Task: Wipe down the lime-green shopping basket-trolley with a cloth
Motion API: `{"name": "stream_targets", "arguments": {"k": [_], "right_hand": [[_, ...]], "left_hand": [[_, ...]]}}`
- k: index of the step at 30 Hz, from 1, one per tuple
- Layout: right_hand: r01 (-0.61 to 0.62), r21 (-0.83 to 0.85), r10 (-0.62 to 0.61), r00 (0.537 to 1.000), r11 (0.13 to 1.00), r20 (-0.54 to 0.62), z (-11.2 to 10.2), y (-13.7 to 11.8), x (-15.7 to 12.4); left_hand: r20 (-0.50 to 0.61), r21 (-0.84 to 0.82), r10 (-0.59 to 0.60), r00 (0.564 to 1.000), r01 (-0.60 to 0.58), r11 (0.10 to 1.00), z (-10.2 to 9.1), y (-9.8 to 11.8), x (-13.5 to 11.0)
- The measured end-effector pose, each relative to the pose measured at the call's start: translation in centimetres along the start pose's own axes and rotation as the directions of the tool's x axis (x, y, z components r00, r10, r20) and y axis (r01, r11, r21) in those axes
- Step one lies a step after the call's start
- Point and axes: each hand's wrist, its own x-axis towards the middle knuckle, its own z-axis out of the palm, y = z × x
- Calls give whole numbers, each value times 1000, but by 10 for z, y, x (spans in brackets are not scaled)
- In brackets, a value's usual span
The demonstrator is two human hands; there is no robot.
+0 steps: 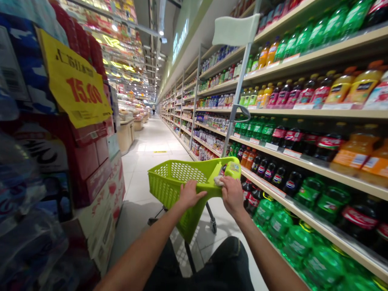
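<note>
A lime-green plastic shopping cart (169, 188) with perforated basket walls stands on wheels right in front of my legs. My left hand (191, 195) is closed over the cart's near rim, thumb lying along it. At the cart's right corner, my right hand (233, 196) pinches a crumpled white wipe (218, 180) against the green plastic. Just beyond those fingers is a rounded green part with a small label (233, 167), partly hidden by the hand; its kind is unclear. Through the mesh, the basket's bottom is only partly visible.
Drink shelves (303, 157) with several rows of bottles line the right side, and a blank sign on a post (235, 31) juts out. Stacked cartons (91, 169) under a yellow price sign (77, 83) crowd the left. A tiled aisle (151, 133) runs ahead between them.
</note>
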Motion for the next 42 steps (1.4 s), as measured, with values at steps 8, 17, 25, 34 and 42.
{"name": "stream_targets", "arguments": {"k": [8, 17, 25, 34, 42], "right_hand": [[11, -234, -17, 1000, 972, -25, -1, 33, -2], [238, -204, -209, 966, 949, 155, 72, 5, -15], [17, -85, -32, 984, 996, -176, 32, 81, -34], [115, 90, -113, 993, 989, -29, 79, 45, -107], [125, -14, -125, 985, 992, -117, 60, 75, -62]], "left_hand": [[77, 21, 18, 997, -20, 1000, 12, -24, 9], [103, 71, 96, 990, -104, 992, 33, -27, 18], [49, 109, 98, 994, -102, 989, 46, -27, 15], [106, 93, 125, 986, -135, 986, 51, -22, 18], [106, 98, 150, 983, -160, 982, 52, -20, 13]]}}
